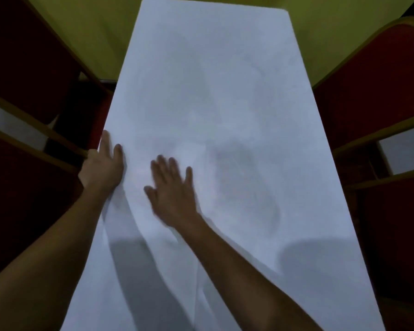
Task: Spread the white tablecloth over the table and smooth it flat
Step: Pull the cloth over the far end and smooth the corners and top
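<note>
Left hand (105, 161) lay flat on the white tablecloth (213, 96) edge, right hand (171, 187) open beside it, palm down. Cloth already covered the table beyond both (mostly done, I'd guess); folds near the wrists remained.

One view only — a wide-angle camera on the person's head, at the near short end of the bench (215, 91), facing forward and steeply down its length. It sits close: both forearms enter from the bottom edge, and straight lines bow outward at the sides.
</note>
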### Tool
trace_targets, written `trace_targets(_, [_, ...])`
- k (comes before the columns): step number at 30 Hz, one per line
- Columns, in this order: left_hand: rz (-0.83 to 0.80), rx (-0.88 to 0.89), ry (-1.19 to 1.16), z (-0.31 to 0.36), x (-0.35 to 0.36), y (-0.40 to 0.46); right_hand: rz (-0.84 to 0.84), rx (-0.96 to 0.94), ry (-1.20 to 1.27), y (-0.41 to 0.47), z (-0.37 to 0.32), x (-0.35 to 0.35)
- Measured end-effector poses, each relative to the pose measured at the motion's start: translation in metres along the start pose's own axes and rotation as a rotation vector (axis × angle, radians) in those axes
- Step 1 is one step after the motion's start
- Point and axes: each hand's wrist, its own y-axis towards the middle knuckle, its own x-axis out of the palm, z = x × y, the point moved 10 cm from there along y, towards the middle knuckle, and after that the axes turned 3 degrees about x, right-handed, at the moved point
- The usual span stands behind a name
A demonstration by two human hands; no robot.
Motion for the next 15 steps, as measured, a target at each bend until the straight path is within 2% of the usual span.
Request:
trace_targets(2, [0.004,0.007,-0.004,-0.012,-0.002,-0.017,0.005,-0.097,-0.102,-0.020,-0.010,0.015])
trace_targets(4, [0.002,0.011,-0.015,-0.023,-0.004,-0.036,0.071,-0.042,-0.101,-0.033,0.018,0.005])
trace_targets(11, [-0.005,-0.004,-0.055,-0.053,-0.010,-0.084,0.109,0.364,-0.146,-0.110,0.207,-0.052])
trace_targets(15, [0.065,0.009,-0.050,-0.060,-0.013,-0.112,0.161,0.598,-0.117,-0.181,0.294,-0.081])
